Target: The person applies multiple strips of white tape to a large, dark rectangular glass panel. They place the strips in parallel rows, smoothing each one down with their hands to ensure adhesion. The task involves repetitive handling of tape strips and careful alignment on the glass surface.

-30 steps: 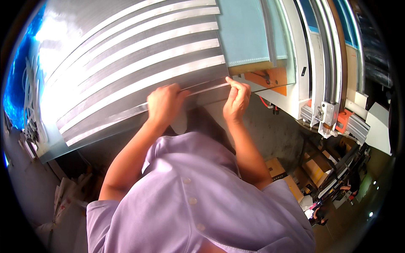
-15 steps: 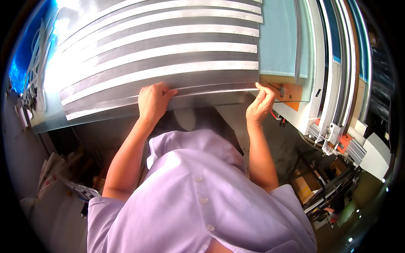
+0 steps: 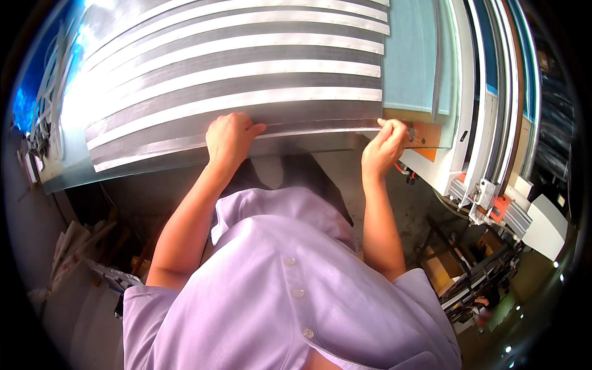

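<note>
A grey fabric-like sheet (image 3: pixel 246 82) with several parallel white strips lies on a glass-topped table (image 3: pixel 68 175). My left hand (image 3: pixel 228 142) is closed at the sheet's near edge, its thumb stretched to the right along the last strip; its fingertips are hidden under the hand. At the right end of that near strip (image 3: pixel 314 131), my right hand (image 3: pixel 383 151) pinches the sheet's corner between thumb and bent fingers. The near edge runs fairly straight between the two hands, with a thin crease line just above it.
Pale blue sheeting (image 3: pixel 410 61) lies under the glass on the right, beside an orange panel (image 3: pixel 425 139). A metal rail frame (image 3: pixel 493 123) with a small carriage borders the table's right side. White cords (image 3: pixel 52 117) hang at the left. A rack with cardboard (image 3: pixel 450 271) stands low right.
Both hands have shifted very slightly to the right in view, along with the sheet's right edge. The right-hand fingers have curled in closer at the corner.
</note>
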